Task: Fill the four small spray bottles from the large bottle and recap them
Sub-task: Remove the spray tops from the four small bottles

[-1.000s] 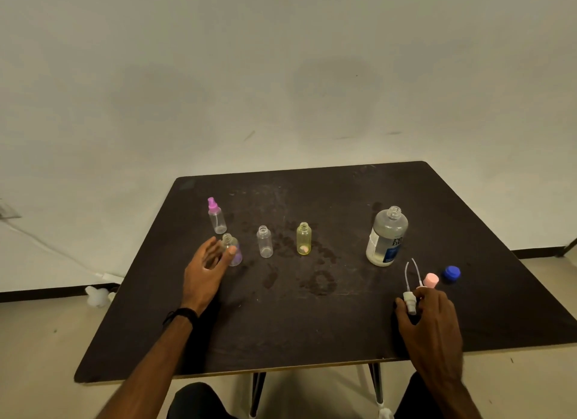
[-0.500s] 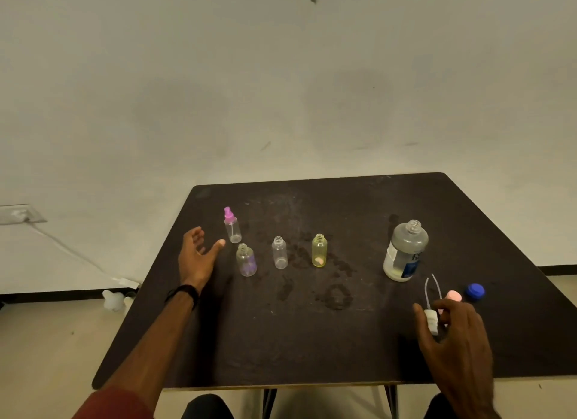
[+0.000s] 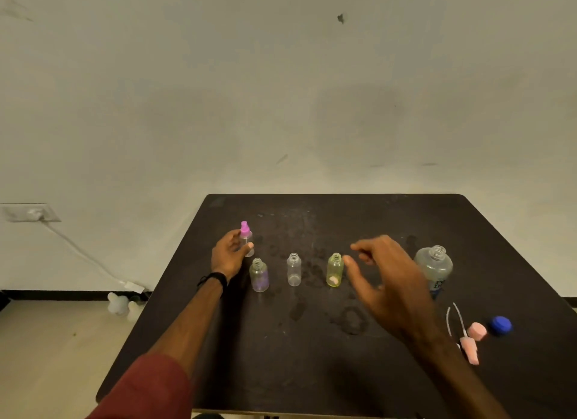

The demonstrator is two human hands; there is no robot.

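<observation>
Left hand (image 3: 229,254) grips pink-capped clear bottle (image 3: 247,242) | right hand (image 3: 379,272) spread, empty

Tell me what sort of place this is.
Probably a bare workroom set up for recording, not a home kitchen: a plain dark table against a scuffed blank wall, with a wall outlet and trailing cable.

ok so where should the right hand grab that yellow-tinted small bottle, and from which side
Probably around the body of the yellow-tinted bottle, below the threaded neck, coming from its right, where the open right hand already is. It stands upright and uncapped, so a level side grip keeps the mouth free; the clear bottle stands to its left.
</observation>
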